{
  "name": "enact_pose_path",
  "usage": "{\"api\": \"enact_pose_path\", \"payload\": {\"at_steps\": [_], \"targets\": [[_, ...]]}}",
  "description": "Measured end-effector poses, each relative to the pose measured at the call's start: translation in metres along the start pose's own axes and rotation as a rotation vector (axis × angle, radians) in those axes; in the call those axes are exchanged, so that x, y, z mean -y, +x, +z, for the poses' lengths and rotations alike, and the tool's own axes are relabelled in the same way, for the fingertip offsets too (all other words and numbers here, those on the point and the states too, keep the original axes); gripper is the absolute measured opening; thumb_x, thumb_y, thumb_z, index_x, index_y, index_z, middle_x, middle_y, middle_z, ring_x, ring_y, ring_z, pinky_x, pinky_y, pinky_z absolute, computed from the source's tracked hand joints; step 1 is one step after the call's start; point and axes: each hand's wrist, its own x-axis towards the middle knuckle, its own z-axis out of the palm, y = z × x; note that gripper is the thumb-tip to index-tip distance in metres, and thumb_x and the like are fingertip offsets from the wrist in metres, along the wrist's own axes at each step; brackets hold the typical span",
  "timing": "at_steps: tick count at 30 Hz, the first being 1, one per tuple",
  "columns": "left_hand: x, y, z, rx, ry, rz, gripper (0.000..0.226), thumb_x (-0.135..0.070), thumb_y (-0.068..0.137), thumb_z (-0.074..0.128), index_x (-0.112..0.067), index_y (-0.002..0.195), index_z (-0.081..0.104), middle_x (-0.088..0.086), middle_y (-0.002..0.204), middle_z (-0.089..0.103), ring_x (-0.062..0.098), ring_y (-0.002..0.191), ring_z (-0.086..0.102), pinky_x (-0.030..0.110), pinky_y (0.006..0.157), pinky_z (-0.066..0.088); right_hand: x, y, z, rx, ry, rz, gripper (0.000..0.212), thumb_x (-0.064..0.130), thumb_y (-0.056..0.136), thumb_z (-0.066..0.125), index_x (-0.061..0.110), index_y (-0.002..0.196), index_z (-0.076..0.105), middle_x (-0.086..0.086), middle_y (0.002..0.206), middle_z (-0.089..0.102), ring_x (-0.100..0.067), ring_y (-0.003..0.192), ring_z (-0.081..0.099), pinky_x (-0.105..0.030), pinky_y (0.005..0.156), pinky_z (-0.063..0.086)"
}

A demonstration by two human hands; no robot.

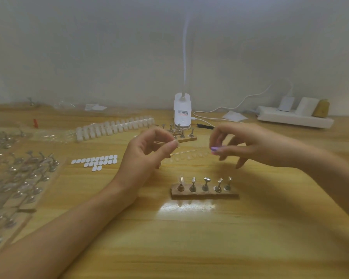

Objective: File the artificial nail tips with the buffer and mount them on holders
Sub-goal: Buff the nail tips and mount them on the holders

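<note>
One view, from the head: five metal holders [206,184] stand in a wooden base [230,195] on the table [189,238]. The leftmost carries a mounted clear tip [181,179]. The left hand [147,152] pinches a small pale nail tip [176,142], blurred, between thumb and forefinger above the table. The right hand [242,143] hangs with its fingers curled, and whether it grasps anything cannot be told.

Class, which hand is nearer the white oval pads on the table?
Left. The left hand hovers just right of the white oval pads; the right hand is farther right.
</note>
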Motion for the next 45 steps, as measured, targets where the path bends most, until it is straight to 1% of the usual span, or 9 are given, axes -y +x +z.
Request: {"api": "enact_pose_path", "payload": {"at_steps": [6, 10, 15, 23, 28, 32, 35, 39, 45], "targets": [[-0.001, -0.002, 0.004, 0.049, -0.043, 0.013, 0.011, -0.025, 0.084, 0.075, -0.028, 0.077, 0.066, -0.014, 0.078, 0.063, 0.003, 0.062, 0.053, 0.016, 0.054, 0.043, 0.008, 0.009, 0.035, -0.184, 0.505, -0.171, 0.03, 0.02, 0.075, 0.079, 0.012, 0.102, 0.071, -0.009, 0.098, 0.074, -0.027, 0.087, 0.07, -0.02, 0.058, 0.052], [-0.001, 0.004, 0.009, 0.019, 0.041, 0.07, 0.014, -0.02, 0.087, 0.074, -0.028, 0.075, 0.069, -0.015, 0.076, 0.065, 0.0, 0.06, 0.052, 0.011, 0.056, 0.04, -0.004, 0.018, 0.051, -0.121, 0.627, -0.133, 0.021, 0.004, 0.084, 0.074, 0.008, 0.104, 0.073, -0.013, 0.098, 0.076, -0.022, 0.09, 0.074, -0.03, 0.074, 0.061], [0.006, 0.007, 0.011, 0.057, 0.134, 0.055, 0.007, -0.021, 0.086, 0.074, -0.021, 0.08, 0.07, -0.012, 0.082, 0.066, 0.001, 0.063, 0.052, 0.012, 0.056, 0.04, -0.014, 0.026, 0.057, 0.025, 0.77, -0.175, 0.026, 0.014, 0.095, 0.064, 0.015, 0.12, 0.07, -0.016, 0.115, 0.072, -0.029, 0.106, 0.071, -0.034, 0.086, 0.059], [0.008, 0.007, 0.01, 0.05, 0.16, 0.087, 0.012, -0.016, 0.085, 0.075, -0.022, 0.077, 0.068, -0.013, 0.081, 0.064, -0.002, 0.064, 0.053, 0.01, 0.06, 0.041, -0.022, 0.03, 0.059, -0.015, 0.807, -0.123, 0.038, 0.026, 0.091, 0.068, 0.022, 0.129, 0.062, -0.013, 0.106, 0.074, -0.026, 0.093, 0.074, -0.042, 0.088, 0.059], [0.007, 0.007, 0.01, 0.015, 0.195, 0.16, 0.012, -0.017, 0.084, 0.075, -0.023, 0.078, 0.068, -0.005, 0.085, 0.064, 0.0, 0.072, 0.056, 0.012, 0.069, 0.043, -0.021, 0.031, 0.059, -0.167, 0.966, -0.091, 0.029, 0.022, 0.086, 0.067, 0.011, 0.112, 0.063, -0.013, 0.096, 0.076, -0.022, 0.083, 0.074, -0.028, 0.072, 0.06], [0.006, 0.006, 0.011, 0.013, 0.226, 0.186, 0.012, -0.014, 0.085, 0.074, -0.022, 0.079, 0.067, -0.004, 0.086, 0.063, 0.001, 0.075, 0.057, 0.011, 0.069, 0.043, -0.019, 0.031, 0.061, -0.116, 0.866, -0.102, 0.02, 0.02, 0.084, 0.07, 0.009, 0.099, 0.066, -0.016, 0.098, 0.075, -0.022, 0.081, 0.074, -0.035, 0.075, 0.062], [0.006, 0.005, 0.011, 0.017, 0.234, 0.192, 0.014, -0.012, 0.085, 0.074, -0.022, 0.079, 0.067, -0.013, 0.083, 0.061, 0.0, 0.074, 0.057, 0.009, 0.068, 0.042, -0.02, 0.032, 0.06, -0.226, 0.945, -0.082, 0.022, 0.023, 0.081, 0.069, 0.007, 0.096, 0.064, -0.013, 0.093, 0.076, -0.021, 0.081, 0.074, -0.029, 0.077, 0.06], [0.007, 0.006, 0.011, 0.026, 0.238, 0.203, 0.009, -0.011, 0.086, 0.073, -0.017, 0.082, 0.067, -0.003, 0.086, 0.063, 0.004, 0.077, 0.057, 0.015, 0.071, 0.044, -0.018, 0.033, 0.063, -0.181, 0.876, -0.085, 0.022, 0.022, 0.081, 0.071, 0.006, 0.095, 0.065, -0.016, 0.094, 0.076, -0.024, 0.08, 0.075, -0.032, 0.074, 0.062], [0.007, 0.004, 0.013, 0.065, 0.244, 0.209, 0.015, -0.012, 0.086, 0.074, -0.024, 0.08, 0.067, -0.014, 0.083, 0.061, 0.0, 0.074, 0.057, 0.012, 0.069, 0.044, -0.017, 0.032, 0.061, -0.239, 0.95, -0.094, 0.016, 0.022, 0.082, 0.069, 0.01, 0.091, 0.065, -0.014, 0.092, 0.076, -0.021, 0.076, 0.074, -0.025, 0.067, 0.058]]}}
